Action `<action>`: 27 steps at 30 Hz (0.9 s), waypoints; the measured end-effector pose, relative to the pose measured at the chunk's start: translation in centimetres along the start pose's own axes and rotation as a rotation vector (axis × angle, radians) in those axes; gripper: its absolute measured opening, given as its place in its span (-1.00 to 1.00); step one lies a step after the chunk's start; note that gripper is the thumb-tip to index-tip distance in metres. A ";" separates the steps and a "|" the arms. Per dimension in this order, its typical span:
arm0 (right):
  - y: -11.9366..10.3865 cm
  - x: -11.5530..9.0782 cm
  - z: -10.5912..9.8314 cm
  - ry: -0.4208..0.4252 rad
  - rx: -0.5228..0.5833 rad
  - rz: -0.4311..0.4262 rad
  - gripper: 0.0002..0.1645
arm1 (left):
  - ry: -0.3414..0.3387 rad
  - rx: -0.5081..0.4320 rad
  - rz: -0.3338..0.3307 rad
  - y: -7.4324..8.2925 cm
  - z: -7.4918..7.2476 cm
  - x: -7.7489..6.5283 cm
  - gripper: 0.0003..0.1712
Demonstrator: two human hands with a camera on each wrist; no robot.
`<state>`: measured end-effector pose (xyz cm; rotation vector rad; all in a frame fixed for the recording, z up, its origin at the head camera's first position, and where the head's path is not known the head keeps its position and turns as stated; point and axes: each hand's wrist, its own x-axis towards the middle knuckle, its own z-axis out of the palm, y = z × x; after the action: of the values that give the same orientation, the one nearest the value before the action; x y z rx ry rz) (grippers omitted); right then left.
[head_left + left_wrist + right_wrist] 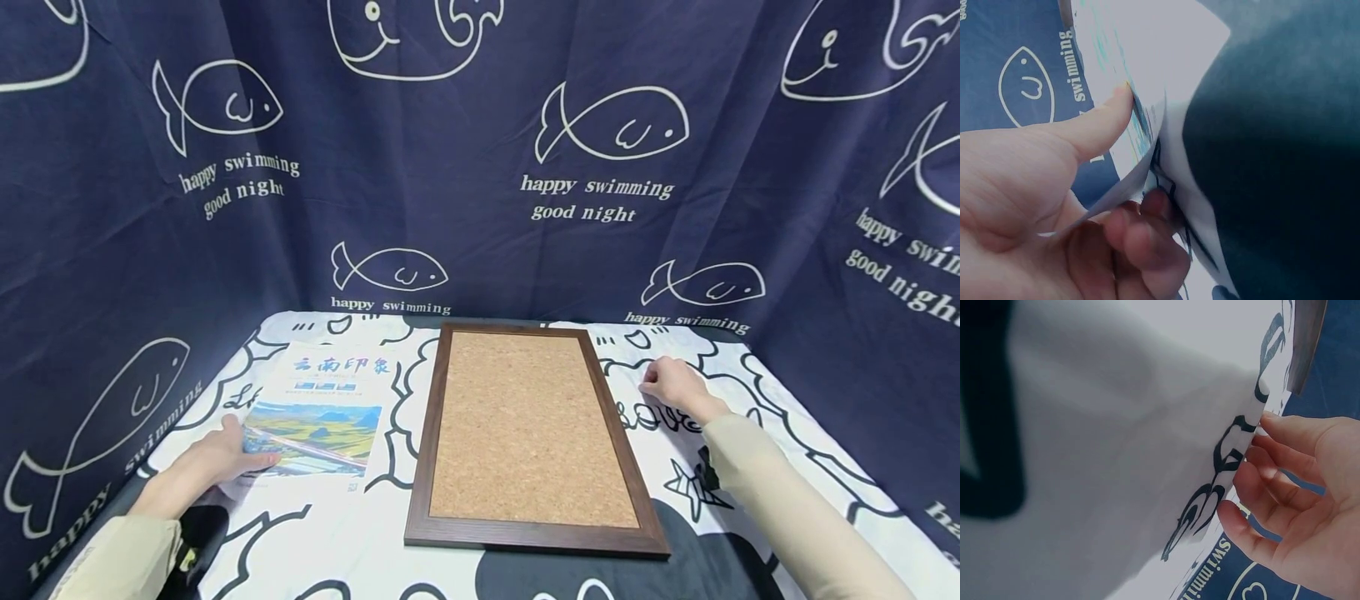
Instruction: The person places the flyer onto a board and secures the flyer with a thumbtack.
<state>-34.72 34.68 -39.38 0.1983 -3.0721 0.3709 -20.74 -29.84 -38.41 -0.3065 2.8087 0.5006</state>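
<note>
Currently, one poster [322, 442] is laid face up on the bench [330, 546], just to the right of the left hand [213, 457], by which its lower left edge is pinched. The thumb is placed over the corner of the printed picture, while the fingers are tucked beneath the sheet, as is shown in the left wrist view. The poster is well apart from the right hand [675, 385]; between them is set one cork board [532, 425] in a dark brown frame [536, 533]. The right hand is held just beyond the frame's right side, with its fingers loosely bent and nothing gripped; whether the cloth [637, 375] is touched by the fingertips cannot be told. The two hands are kept wide apart, one at each side of the board.

On the poster, four large characters, three small blue pictures in a row and one large landscape picture can be counted. Two pale sleeves [795, 508] are seen. Behind the bench, a navy drape [480, 183] printed with white fish is hung.
</note>
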 end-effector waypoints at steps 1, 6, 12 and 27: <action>0.0 0.0 0.0 0.000 -0.001 0.002 -0.85 | 0.004 -0.013 -0.003 0.1 0.1 0.0 0.17; -0.1 0.0 0.0 -0.003 -0.005 0.017 -0.85 | 0.029 -0.043 0.006 0.4 0.4 0.0 0.01; -0.2 0.1 0.1 -0.016 -0.004 0.026 -0.85 | 0.080 -0.019 0.029 -0.1 1.0 0.0 -0.45; 0.0 0.0 0.1 0.000 -0.010 0.000 -0.86 | 0.206 -0.101 0.108 -1.1 0.1 0.5 -0.68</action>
<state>-34.68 34.64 -39.47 0.1985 -3.0731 0.3558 -20.90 -30.85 -39.01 -0.2401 3.0177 0.6720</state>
